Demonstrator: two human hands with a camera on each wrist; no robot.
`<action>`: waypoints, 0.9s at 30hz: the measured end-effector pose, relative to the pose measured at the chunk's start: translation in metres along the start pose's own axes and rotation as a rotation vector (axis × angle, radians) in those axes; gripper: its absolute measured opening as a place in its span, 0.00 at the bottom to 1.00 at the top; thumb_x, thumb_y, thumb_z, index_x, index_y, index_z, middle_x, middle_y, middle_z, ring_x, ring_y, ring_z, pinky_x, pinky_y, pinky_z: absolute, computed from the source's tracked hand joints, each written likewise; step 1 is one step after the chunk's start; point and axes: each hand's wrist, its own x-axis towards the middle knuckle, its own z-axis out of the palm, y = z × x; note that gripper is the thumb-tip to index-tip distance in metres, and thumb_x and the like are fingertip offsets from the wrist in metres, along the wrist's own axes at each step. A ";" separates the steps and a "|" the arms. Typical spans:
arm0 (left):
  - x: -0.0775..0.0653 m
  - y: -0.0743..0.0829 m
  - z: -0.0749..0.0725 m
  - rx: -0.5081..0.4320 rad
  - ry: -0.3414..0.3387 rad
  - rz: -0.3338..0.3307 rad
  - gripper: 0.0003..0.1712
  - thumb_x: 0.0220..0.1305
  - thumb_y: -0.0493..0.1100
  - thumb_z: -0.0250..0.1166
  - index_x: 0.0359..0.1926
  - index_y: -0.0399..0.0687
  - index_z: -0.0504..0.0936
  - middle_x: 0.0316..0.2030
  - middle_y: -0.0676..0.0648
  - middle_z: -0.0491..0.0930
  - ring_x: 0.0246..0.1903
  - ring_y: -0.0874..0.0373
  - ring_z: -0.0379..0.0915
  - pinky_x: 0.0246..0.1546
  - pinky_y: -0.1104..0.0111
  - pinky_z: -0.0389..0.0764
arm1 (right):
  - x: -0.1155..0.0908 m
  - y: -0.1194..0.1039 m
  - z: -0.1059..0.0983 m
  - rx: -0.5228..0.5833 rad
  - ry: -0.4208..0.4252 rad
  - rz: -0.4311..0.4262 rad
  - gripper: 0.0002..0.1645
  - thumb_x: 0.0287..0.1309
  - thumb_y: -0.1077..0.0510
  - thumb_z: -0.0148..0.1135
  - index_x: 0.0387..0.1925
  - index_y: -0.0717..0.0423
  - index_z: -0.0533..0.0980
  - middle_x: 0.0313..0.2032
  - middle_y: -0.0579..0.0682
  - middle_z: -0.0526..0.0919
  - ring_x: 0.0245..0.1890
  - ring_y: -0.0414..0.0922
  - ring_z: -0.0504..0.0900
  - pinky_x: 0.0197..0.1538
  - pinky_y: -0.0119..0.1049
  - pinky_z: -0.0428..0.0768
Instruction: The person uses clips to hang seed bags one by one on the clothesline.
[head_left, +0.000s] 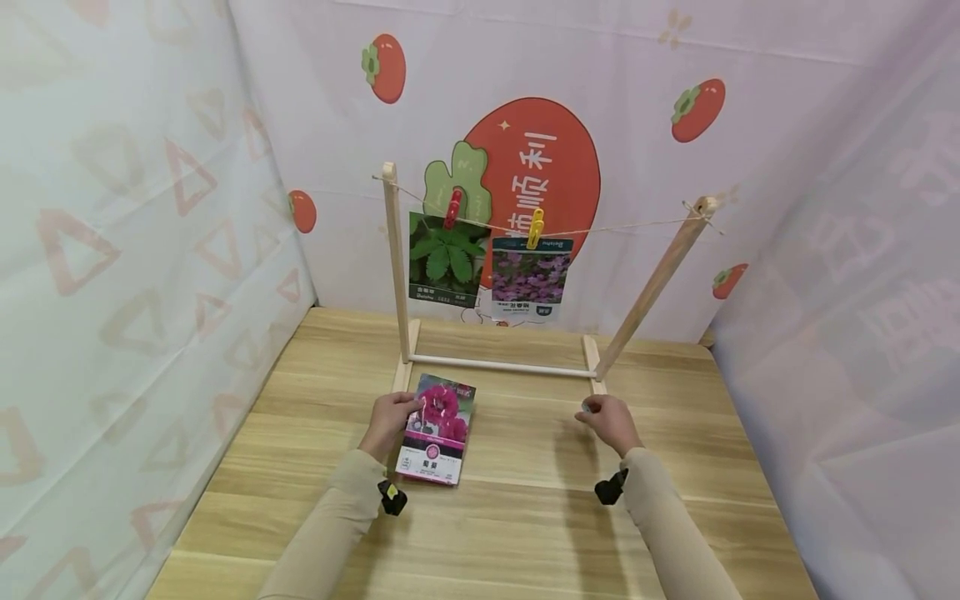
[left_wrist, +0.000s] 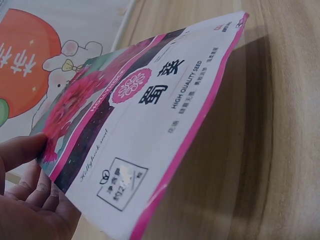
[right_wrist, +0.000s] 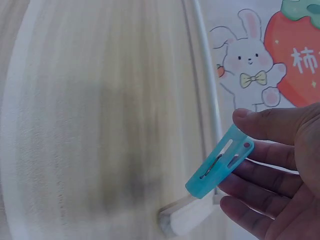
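Note:
My left hand (head_left: 392,422) pinches the left edge of a hollyhock seed packet (head_left: 436,433), which shows a pink flower. In the left wrist view the packet (left_wrist: 145,105) is tilted up off the table, thumb (left_wrist: 22,150) on its printed face. My right hand (head_left: 611,423) holds a light-blue clothespin (right_wrist: 220,162) between thumb and fingers, near the stand's right foot. Two packets hang from a string on the wooden stand (head_left: 397,267): a green-leaf packet (head_left: 447,258) under a red clothespin (head_left: 453,208) and a purple-flower packet (head_left: 529,279) under a yellow clothespin (head_left: 536,228).
A white rod (head_left: 502,365) joins the stand's two feet low down. The string (head_left: 630,227) runs between the tops of the two posts. Printed cloth walls (head_left: 135,275) enclose the wooden table (head_left: 517,517) at the back and both sides.

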 end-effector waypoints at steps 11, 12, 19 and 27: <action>-0.008 0.018 0.000 -0.015 0.012 0.027 0.17 0.63 0.37 0.64 0.51 0.30 0.79 0.42 0.37 0.83 0.29 0.62 0.77 0.32 0.73 0.80 | -0.001 -0.019 -0.018 0.027 0.018 -0.032 0.23 0.60 0.59 0.65 0.53 0.70 0.77 0.44 0.63 0.84 0.44 0.55 0.83 0.44 0.47 0.82; -0.008 0.020 0.000 -0.021 0.014 0.027 0.17 0.63 0.37 0.64 0.51 0.30 0.79 0.41 0.37 0.84 0.29 0.62 0.77 0.32 0.73 0.80 | -0.001 -0.021 -0.019 0.033 0.020 -0.036 0.23 0.60 0.59 0.65 0.53 0.70 0.76 0.44 0.63 0.84 0.44 0.55 0.83 0.45 0.47 0.82; -0.009 0.029 -0.002 -0.034 0.013 0.035 0.17 0.63 0.37 0.64 0.50 0.30 0.79 0.40 0.40 0.83 0.31 0.61 0.78 0.35 0.72 0.81 | -0.003 -0.032 -0.028 0.047 0.050 -0.071 0.23 0.61 0.59 0.64 0.54 0.69 0.76 0.44 0.63 0.84 0.45 0.57 0.83 0.45 0.47 0.83; -0.013 0.039 -0.002 -0.032 0.004 0.053 0.18 0.65 0.40 0.64 0.51 0.34 0.80 0.46 0.38 0.83 0.34 0.61 0.80 0.40 0.69 0.83 | -0.003 -0.044 -0.039 0.029 0.089 -0.094 0.24 0.61 0.58 0.64 0.54 0.69 0.76 0.43 0.63 0.84 0.43 0.57 0.83 0.45 0.50 0.82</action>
